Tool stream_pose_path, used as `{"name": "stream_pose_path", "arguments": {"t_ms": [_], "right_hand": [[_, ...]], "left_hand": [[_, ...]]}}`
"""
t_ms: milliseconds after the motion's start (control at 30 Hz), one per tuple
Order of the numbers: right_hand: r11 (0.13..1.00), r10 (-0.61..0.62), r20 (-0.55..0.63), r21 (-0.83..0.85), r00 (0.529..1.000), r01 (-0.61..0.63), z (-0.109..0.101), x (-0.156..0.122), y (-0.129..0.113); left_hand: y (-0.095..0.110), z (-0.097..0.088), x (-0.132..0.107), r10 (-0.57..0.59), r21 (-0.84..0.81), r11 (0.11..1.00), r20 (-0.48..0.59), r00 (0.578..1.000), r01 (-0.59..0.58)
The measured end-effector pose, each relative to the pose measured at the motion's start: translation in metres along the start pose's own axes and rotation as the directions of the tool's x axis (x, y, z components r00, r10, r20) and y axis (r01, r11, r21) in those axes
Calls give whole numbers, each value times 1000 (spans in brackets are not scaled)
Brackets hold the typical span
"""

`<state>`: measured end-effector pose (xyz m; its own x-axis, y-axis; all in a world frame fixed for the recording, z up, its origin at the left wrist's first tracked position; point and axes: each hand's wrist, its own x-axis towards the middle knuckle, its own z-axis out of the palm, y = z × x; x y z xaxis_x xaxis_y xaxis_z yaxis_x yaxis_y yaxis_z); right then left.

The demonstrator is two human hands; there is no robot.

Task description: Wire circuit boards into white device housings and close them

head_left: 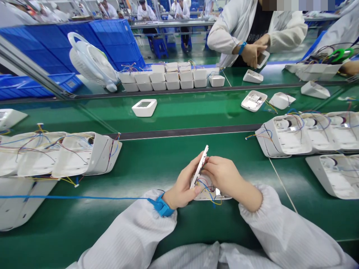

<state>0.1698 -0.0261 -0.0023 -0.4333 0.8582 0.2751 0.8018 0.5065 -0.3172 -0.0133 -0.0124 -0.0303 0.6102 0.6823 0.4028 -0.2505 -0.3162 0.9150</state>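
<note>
My left hand (182, 186) grips a thin white plastic panel (200, 166), tilted up and seen nearly edge-on, with its inner side facing right. At that inner side my right hand (226, 175) has its fingers pinched together; what they hold, if anything, is hidden. Below both hands lies an open white plastic housing (203, 195) on the green work surface. Red, blue and yellow wires (214, 201) come out of it, and the right hand covers part of it. A blue wrist strap (162, 206) with a cord is around my left wrist.
White housings with loose wires stand in rows at left (95, 157) and right (269, 138). A dark rail (182, 133) crosses behind my hands. Beyond it are a white unit (144, 107), stacked white boxes (165, 76), a fan (92, 61) and a co-worker's hands (254, 54) holding a white part.
</note>
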Motion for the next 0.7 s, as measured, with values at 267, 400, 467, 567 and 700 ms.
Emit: {"name": "stream_pose_path", "arguments": {"t_ms": [267,400,467,567,700], "right_hand": [[997,66,94,-57,993,-61,-3,4,-5],[975,178,97,116,979,-189,-24,3,-7],[939,137,171,290,976,-183,-39,-1,-9],[895,-26,269,436,963,-97,-54,-6,-10],[847,-31,306,514,952,-137,-56,-6,-2]], "left_hand": [[1,1,1,2,5,1000,-9,1000,-2],[-7,1,-4,-54,-92,995,-59,997,48],[-10,1,-5,-70,-128,990,-69,995,61],[-9,2,-4,-96,-176,981,-70,993,83],[-5,3,-3,-109,-182,979,-75,991,94]]}}
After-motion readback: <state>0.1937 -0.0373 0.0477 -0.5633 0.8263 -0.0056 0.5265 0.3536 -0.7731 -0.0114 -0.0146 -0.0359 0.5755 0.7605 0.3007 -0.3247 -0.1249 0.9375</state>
